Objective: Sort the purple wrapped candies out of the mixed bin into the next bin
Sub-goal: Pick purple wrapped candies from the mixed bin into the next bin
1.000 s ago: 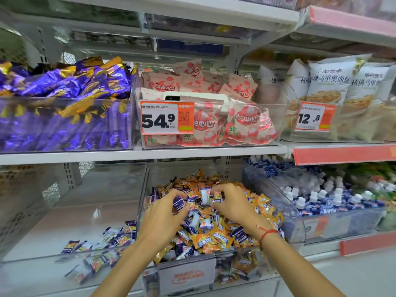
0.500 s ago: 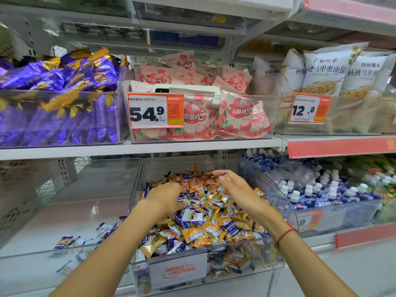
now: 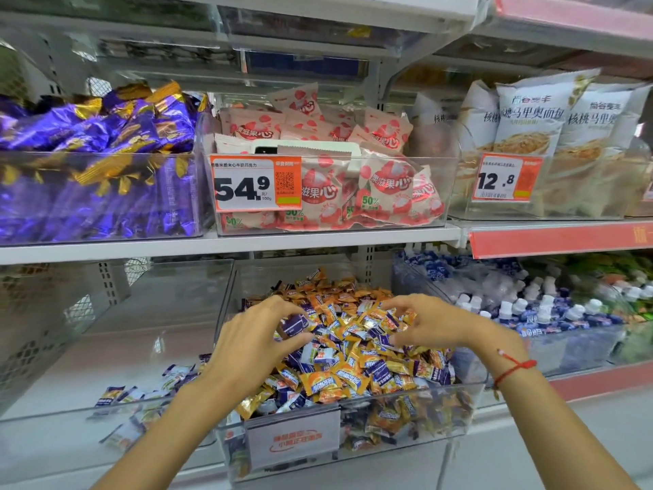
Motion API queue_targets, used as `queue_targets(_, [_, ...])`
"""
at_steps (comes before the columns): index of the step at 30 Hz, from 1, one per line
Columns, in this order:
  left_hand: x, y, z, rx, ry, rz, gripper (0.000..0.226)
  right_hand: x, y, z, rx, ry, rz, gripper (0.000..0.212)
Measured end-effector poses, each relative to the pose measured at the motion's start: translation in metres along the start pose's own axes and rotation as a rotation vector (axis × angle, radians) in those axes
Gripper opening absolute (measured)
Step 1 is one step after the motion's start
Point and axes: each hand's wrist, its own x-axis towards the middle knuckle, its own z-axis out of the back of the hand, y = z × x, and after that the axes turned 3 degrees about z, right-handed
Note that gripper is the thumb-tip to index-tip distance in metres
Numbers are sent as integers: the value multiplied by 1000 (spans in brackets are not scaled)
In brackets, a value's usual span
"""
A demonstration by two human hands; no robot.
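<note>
1. Right now the purple candy (image 3: 296,324) in hand sits at the top of the heap in the mixed bin (image 3: 353,404), near the bin's left wall, with more purple pieces scattered among the orange ones around it.
2. Such a candy is probably light, with a crinkly and slightly slick wrapper over a firm core; a pinch across the middle should hold better than a tug at a twisted end, which might slip or tear.
3. The left hand (image 3: 254,343) curls round that purple piece, thumb below and fingers (image 3: 282,305) above, so it is closed on the candy rather than spread.
4. The right hand (image 3: 433,323) hovers over the right part of the heap with fingers bent and tips close together; whether they pinch a wrapper I cannot tell.
5. The next bin (image 3: 148,369) stands just to the left, touching the mixed one, and a few purple candies (image 3: 141,397) already lie near its front.
6. Further right is a bin of small bottles (image 3: 530,313); the shelf above carries a price tag (image 3: 256,182).
</note>
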Motion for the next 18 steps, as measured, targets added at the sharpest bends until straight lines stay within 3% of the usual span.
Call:
queue_targets(3, [-20, 6, 1, -62, -75, 15, 37, 12, 1, -24, -101, -26, 52, 54])
queue_targets(7, [-35, 19, 12, -154, -191, 51, 40, 15, -7, -31, -44, -250, 76, 21])
queue_targets(9, [-39, 21, 20, -190, -288, 75, 33, 15, -7, -32, 27, -321, 79, 19])
queue_targets(13, [-37, 33, 27, -252, -375, 155, 28, 25, 33, -30, 180, -637, 179, 20])
queue_targets(15, [-35, 40, 24, -320, -367, 229, 26, 43, 59, -36, 114, -589, 214, 24])
queue_targets(18, [-35, 46, 20, -366, -317, 271, 22, 82, 79, -56, -42, -343, 197, 31])
